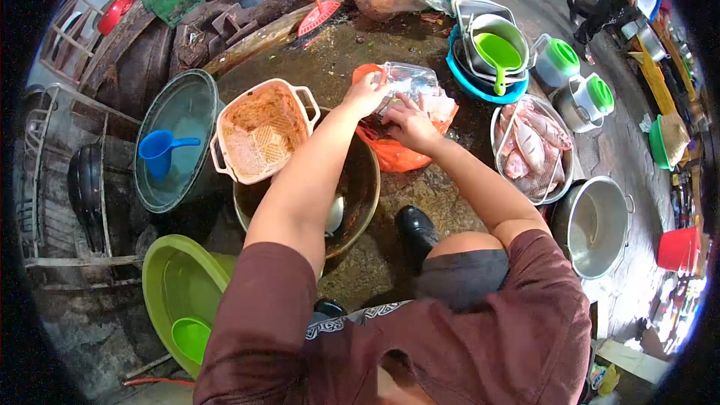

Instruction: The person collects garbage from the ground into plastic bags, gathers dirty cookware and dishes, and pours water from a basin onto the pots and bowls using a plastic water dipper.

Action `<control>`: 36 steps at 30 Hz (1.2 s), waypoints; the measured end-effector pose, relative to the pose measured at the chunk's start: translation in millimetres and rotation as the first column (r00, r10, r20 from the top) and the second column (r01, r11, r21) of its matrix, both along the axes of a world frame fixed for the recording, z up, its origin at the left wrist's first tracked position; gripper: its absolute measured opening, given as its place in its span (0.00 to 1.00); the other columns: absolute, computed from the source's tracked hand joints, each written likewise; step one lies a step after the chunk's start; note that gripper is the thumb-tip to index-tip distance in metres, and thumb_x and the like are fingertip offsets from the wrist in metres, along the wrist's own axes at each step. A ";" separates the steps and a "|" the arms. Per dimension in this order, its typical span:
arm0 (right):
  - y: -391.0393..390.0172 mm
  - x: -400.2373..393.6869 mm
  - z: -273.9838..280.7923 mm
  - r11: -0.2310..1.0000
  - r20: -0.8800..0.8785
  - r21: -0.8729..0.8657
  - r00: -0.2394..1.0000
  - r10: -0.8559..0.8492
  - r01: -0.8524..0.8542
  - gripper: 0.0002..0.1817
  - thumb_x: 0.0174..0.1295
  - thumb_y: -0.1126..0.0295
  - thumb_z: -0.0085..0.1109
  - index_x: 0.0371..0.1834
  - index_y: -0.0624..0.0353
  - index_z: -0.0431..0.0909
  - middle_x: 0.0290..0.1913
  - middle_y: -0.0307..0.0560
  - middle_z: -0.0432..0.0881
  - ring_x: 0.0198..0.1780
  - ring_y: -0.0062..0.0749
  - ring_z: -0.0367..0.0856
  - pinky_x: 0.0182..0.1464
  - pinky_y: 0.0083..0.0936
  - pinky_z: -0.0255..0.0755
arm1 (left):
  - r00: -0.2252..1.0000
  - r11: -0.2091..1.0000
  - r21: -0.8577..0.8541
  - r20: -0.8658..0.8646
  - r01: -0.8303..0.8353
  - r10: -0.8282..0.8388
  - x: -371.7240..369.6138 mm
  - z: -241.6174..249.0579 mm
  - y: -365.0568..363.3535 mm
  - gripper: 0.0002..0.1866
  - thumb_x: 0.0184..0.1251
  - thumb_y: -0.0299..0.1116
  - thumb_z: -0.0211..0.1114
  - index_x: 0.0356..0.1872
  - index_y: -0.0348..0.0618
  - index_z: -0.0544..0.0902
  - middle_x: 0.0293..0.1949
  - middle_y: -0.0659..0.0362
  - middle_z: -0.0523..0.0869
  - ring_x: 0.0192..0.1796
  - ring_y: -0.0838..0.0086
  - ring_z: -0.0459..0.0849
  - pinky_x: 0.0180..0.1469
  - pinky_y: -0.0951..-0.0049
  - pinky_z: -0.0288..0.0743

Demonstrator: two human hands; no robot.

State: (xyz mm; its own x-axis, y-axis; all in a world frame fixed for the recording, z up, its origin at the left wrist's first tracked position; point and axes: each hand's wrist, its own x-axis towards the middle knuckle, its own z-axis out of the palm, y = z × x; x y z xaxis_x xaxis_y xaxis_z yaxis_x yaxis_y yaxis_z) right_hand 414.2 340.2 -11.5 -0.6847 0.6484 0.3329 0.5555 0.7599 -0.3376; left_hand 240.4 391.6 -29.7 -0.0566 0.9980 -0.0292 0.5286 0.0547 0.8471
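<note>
Left of both hands, a plastic basket (pixel 244 151) seems to rest on a basin (pixel 360 202); a bump from the left forearm (pixel 321 154) could tip it, and hard pulling could tear the orange bag (pixel 397 154) beneath the hands. The left hand (pixel 366 95), fingers curled, touches the bag's edge; whether it grips, I cannot tell. The right hand (pixel 414 127), half open, touches inside the bag's mouth.

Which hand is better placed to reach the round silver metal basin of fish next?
Probably the right hand: at the crumpled orange plastic bag, it is nearer the basin, its arm on that side. The left hand is farther and would likely cross that arm.
</note>
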 end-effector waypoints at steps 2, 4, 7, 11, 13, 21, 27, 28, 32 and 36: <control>5.3 6.3 5.9 0.975 -0.015 -0.220 0.999 -0.043 0.039 0.13 0.43 0.71 0.58 0.34 0.46 0.74 0.46 0.37 0.76 0.66 0.51 0.53 0.63 0.65 0.34 | 0.999 0.996 0.076 -0.014 -0.048 0.049 0.7 -14.5 9.4 0.26 0.54 0.48 0.63 0.46 0.37 0.76 0.40 0.51 0.81 0.45 0.73 0.78 0.48 0.75 0.70; 16.0 12.7 4.4 0.968 -0.010 -0.246 0.999 -0.047 0.043 0.13 0.45 0.70 0.58 0.36 0.46 0.74 0.47 0.39 0.76 0.67 0.54 0.50 0.62 0.66 0.36 | 0.970 0.990 -0.124 -0.225 0.066 -0.093 -7.8 -9.1 6.6 0.22 0.53 0.46 0.64 0.42 0.38 0.77 0.35 0.52 0.82 0.39 0.70 0.81 0.43 0.73 0.72; 35.0 16.6 1.4 0.967 -0.081 -0.251 0.995 -0.064 0.042 0.14 0.45 0.69 0.60 0.37 0.47 0.75 0.48 0.41 0.71 0.62 0.41 0.61 0.62 0.63 0.40 | 0.952 0.992 0.114 -0.306 0.058 -0.021 -13.8 22.5 -14.3 0.15 0.56 0.42 0.62 0.33 0.40 0.78 0.24 0.56 0.81 0.25 0.70 0.79 0.30 0.71 0.71; 58.2 14.4 -7.3 0.971 -0.260 -0.220 0.965 0.036 -0.096 0.13 0.45 0.74 0.58 0.37 0.51 0.75 0.49 0.46 0.68 0.56 0.44 0.67 0.60 0.38 0.59 | 0.995 0.997 -0.066 0.088 -0.031 0.037 -23.7 55.2 -20.0 0.11 0.62 0.38 0.57 0.36 0.40 0.78 0.19 0.64 0.74 0.19 0.80 0.71 0.26 0.77 0.67; 66.0 10.8 -14.9 0.963 -0.266 -0.236 0.962 0.063 -0.128 0.13 0.45 0.76 0.58 0.37 0.54 0.74 0.48 0.48 0.69 0.54 0.45 0.68 0.56 0.29 0.64 | 0.969 0.986 -0.156 0.226 -0.065 0.100 -26.5 66.6 -24.4 0.11 0.63 0.36 0.56 0.40 0.41 0.78 0.21 0.64 0.75 0.19 0.80 0.71 0.27 0.77 0.69; 43.4 -19.8 -58.9 0.882 -0.090 -0.422 0.978 0.189 -0.209 0.11 0.45 0.71 0.59 0.35 0.56 0.73 0.42 0.49 0.73 0.46 0.44 0.72 0.49 0.32 0.67 | 0.806 0.989 -0.147 0.587 0.009 0.080 -33.5 59.9 -19.5 0.21 0.65 0.29 0.53 0.60 0.43 0.67 0.24 0.65 0.73 0.25 0.80 0.72 0.33 0.74 0.74; 38.5 -36.3 -98.4 0.863 0.220 -0.457 0.913 0.344 -0.215 0.10 0.44 0.72 0.58 0.33 0.56 0.76 0.43 0.49 0.74 0.47 0.44 0.73 0.48 0.35 0.69 | 0.759 0.983 -0.157 0.650 0.091 0.034 -22.7 73.9 -33.4 0.21 0.65 0.31 0.52 0.60 0.44 0.67 0.24 0.66 0.73 0.26 0.80 0.71 0.34 0.79 0.69; 38.7 -42.1 -123.7 0.897 0.317 -0.402 0.891 0.325 -0.184 0.10 0.44 0.73 0.58 0.32 0.56 0.77 0.43 0.49 0.74 0.47 0.44 0.73 0.48 0.35 0.69 | 0.760 0.983 -0.159 0.649 0.090 0.036 -20.5 77.0 -35.3 0.21 0.65 0.31 0.52 0.60 0.44 0.67 0.24 0.66 0.73 0.26 0.80 0.71 0.34 0.79 0.69; 30.8 -49.7 -141.1 0.911 0.394 -0.350 0.848 0.354 -0.218 0.08 0.46 0.71 0.56 0.31 0.55 0.77 0.42 0.52 0.75 0.47 0.47 0.75 0.48 0.35 0.70 | 0.768 0.983 -0.146 0.640 0.111 0.008 -13.9 92.1 -45.1 0.18 0.65 0.31 0.53 0.56 0.42 0.72 0.22 0.66 0.73 0.26 0.80 0.71 0.33 0.79 0.66; 22.1 -60.8 -126.9 0.866 0.380 -0.466 0.925 0.012 0.180 0.13 0.57 0.63 0.46 0.42 0.56 0.72 0.45 0.62 0.73 0.48 0.50 0.75 0.50 0.39 0.69 | 0.755 0.989 -0.042 0.650 0.144 -0.083 -16.6 105.7 -42.9 0.15 0.64 0.31 0.54 0.51 0.39 0.76 0.23 0.66 0.74 0.26 0.81 0.70 0.33 0.80 0.64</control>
